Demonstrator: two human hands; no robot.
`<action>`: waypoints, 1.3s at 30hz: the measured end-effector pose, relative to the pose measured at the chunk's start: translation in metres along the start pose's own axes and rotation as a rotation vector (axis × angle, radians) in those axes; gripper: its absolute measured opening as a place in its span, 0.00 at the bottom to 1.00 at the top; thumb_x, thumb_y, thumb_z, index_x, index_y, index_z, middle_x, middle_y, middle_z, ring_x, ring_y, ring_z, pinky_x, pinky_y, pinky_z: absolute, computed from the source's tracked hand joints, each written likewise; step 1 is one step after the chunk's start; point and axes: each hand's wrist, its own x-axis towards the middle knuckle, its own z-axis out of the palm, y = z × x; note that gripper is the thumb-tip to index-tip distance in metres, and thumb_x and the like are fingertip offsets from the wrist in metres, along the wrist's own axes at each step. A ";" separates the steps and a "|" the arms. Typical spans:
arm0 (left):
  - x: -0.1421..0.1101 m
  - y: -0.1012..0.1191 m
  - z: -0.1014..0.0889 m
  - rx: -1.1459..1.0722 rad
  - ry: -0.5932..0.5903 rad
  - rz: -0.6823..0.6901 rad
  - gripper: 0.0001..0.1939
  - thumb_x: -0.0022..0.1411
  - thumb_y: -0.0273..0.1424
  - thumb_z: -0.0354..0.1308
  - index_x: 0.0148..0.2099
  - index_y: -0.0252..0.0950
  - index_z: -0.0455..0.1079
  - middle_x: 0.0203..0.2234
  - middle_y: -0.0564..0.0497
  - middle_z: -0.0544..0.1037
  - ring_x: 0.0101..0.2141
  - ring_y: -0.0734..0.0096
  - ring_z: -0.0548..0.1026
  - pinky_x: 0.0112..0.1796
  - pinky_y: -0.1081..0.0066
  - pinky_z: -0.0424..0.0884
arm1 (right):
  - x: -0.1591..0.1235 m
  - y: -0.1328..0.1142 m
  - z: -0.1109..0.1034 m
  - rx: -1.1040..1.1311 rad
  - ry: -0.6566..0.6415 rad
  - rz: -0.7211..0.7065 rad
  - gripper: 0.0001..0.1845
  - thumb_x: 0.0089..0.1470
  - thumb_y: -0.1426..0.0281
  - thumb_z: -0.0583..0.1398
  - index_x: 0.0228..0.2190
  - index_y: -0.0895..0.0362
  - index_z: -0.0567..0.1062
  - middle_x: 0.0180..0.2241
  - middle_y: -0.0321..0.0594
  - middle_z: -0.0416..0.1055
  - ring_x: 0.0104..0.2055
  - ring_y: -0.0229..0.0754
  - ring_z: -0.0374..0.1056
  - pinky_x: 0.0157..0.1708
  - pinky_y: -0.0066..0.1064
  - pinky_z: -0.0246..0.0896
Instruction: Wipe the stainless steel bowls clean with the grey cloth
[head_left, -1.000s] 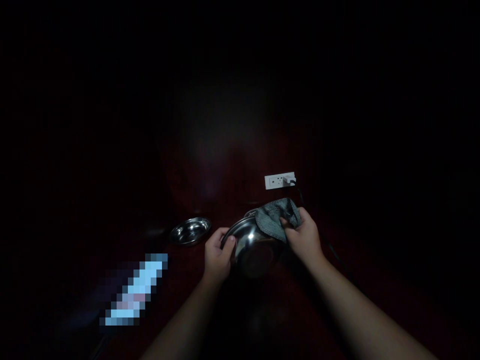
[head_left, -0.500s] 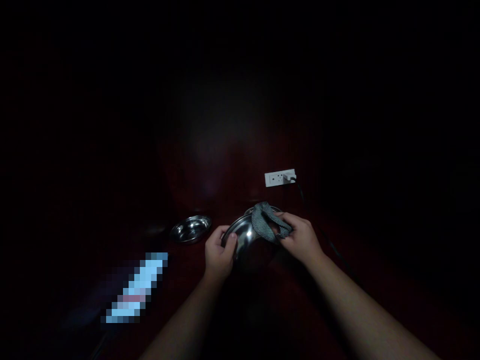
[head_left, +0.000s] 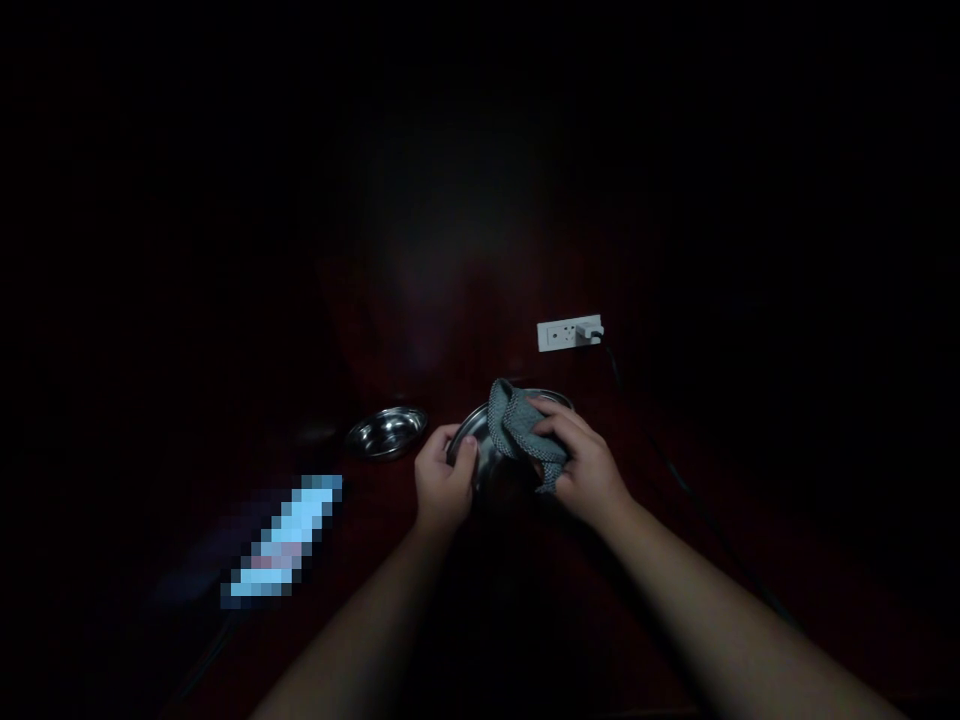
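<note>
My left hand (head_left: 444, 478) grips the left rim of a shiny steel bowl (head_left: 480, 455), thumb on the face turned toward me. In my right hand (head_left: 589, 462) is a bunched grey-green cloth (head_left: 525, 425), pressed against the bowl's right side. The cloth and fingers hide much of that bowl. Just behind it shows the rim of another steel dish (head_left: 559, 393), mostly covered. To the left of my hands a shallow steel bowl (head_left: 388, 433) rests on the dark red surface, its hollow side up.
A bright, pixelated screen (head_left: 289, 540) lies at the left with a cable near it. On the back wall is a white socket plate (head_left: 556, 335) holding a plug (head_left: 590, 331); its black cord (head_left: 682, 480) runs down the right. Surroundings are very dark.
The cloth has shifted slightly left over the held bowl, and my right fingers now spread across its top. The whole view has tilted a little, moving most things upward.
</note>
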 end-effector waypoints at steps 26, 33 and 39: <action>-0.001 -0.008 0.005 -0.131 -0.002 -0.050 0.10 0.58 0.36 0.55 0.34 0.33 0.69 0.23 0.54 0.71 0.25 0.76 0.68 0.27 0.76 0.64 | 0.006 0.027 -0.011 0.053 0.434 0.597 0.06 0.43 0.68 0.61 0.27 0.58 0.72 0.25 0.38 0.70 0.28 0.42 0.68 0.30 0.34 0.64; 0.001 -0.008 0.001 -0.083 0.011 -0.033 0.10 0.57 0.36 0.56 0.34 0.33 0.69 0.24 0.54 0.72 0.26 0.75 0.69 0.28 0.75 0.64 | 0.009 0.039 -0.006 0.609 0.356 0.763 0.22 0.35 0.70 0.67 0.38 0.58 0.73 0.37 0.43 0.76 0.37 0.47 0.73 0.39 0.38 0.68; 0.005 -0.008 0.000 -0.051 0.038 -0.063 0.11 0.58 0.37 0.55 0.34 0.33 0.68 0.23 0.54 0.71 0.25 0.75 0.69 0.28 0.75 0.64 | 0.006 0.045 -0.005 0.604 0.331 0.784 0.18 0.34 0.75 0.64 0.34 0.57 0.73 0.33 0.40 0.76 0.34 0.46 0.73 0.37 0.37 0.68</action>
